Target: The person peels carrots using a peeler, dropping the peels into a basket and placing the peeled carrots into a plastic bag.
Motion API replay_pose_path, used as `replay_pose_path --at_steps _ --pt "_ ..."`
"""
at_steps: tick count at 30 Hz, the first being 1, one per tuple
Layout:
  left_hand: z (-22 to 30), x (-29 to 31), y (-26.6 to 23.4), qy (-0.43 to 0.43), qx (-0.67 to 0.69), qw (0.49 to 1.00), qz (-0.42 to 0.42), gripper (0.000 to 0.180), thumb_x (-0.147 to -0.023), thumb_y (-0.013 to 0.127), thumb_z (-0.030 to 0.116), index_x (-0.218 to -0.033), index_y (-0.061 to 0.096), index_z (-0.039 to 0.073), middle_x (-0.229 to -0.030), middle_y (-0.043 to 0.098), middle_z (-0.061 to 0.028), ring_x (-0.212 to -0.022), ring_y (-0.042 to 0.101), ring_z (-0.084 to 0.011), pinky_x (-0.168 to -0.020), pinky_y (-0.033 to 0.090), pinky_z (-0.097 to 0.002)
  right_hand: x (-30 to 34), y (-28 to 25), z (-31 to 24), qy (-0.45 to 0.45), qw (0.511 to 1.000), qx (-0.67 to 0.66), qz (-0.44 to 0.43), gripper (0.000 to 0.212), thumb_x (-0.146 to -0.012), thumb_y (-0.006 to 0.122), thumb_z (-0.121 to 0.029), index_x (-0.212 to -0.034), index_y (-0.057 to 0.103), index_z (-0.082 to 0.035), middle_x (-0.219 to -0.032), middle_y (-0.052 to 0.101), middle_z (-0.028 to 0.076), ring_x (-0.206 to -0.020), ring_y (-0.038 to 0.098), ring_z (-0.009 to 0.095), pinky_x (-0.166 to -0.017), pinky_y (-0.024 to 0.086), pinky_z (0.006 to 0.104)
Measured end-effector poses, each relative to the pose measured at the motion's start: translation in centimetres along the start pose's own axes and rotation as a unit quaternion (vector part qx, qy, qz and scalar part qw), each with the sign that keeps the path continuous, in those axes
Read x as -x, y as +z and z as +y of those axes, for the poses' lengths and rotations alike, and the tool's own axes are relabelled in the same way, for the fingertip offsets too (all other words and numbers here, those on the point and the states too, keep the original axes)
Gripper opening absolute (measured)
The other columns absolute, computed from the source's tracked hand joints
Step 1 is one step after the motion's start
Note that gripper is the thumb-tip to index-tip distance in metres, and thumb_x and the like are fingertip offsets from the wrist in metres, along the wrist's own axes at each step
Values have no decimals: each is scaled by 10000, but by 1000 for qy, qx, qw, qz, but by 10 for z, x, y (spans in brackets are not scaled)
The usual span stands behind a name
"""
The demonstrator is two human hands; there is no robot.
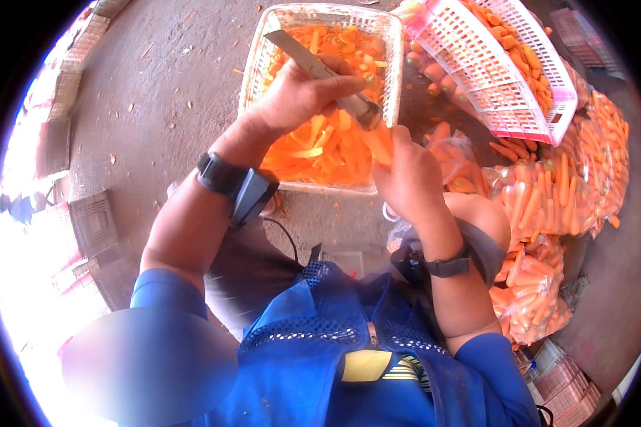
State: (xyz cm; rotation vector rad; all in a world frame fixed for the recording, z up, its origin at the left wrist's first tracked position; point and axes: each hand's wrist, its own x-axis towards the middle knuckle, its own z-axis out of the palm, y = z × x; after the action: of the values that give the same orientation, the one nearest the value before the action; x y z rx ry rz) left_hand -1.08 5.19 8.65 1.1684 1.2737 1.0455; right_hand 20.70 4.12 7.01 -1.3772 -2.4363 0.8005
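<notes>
- One grey tool [292,51] sits in the closed left hand [299,94], head view.
- Right hand [413,176] pinches a carrot [380,144] over the white basket [251,71], right side.
- Peeling seems underway; another stroke calls for a steady carrot.

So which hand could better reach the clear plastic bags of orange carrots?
Probably the right hand: it's nearer the bags, though apparently holding an orange carrot. The left hand, farther off, grips a long flat grey tool.

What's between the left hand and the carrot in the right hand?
Head view: one end of the grey tool lies between the left hand and the carrot.
</notes>
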Motion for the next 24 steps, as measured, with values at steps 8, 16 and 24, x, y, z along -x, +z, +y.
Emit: replay_pose_path --at_steps 8,16,24 --pt "-21 -4 11 158 -60 981 94 126 -855 700 150 -907 683 36 -703 645 -13 -562 543 -56 -500 432 -204 -6 17 1 7 999 40 21 266 -742 659 -118 -912 490 -3 -710 627 226 -702 637 428 -636 502 513" --pt "-24 -13 -59 16 18 970 243 164 -853 688 158 -917 683 7 -705 652 -29 -486 480 -41 -428 348 -177 -10 9 4 5 993 -109 42 246 -788 641 -184 -912 547 7 -746 649 162 -706 656 334 -643 508 438" --pt "0 5 -23 -28 232 972 -15 186 -944 614 198 -980 643 18 -760 624 -33 -518 396 -51 -480 317 -194 -8 -22 -14 178 747 -603 -216 245 -769 695 -183 -936 613 -25 -682 543 8 -524 514 96 -480 426 231"
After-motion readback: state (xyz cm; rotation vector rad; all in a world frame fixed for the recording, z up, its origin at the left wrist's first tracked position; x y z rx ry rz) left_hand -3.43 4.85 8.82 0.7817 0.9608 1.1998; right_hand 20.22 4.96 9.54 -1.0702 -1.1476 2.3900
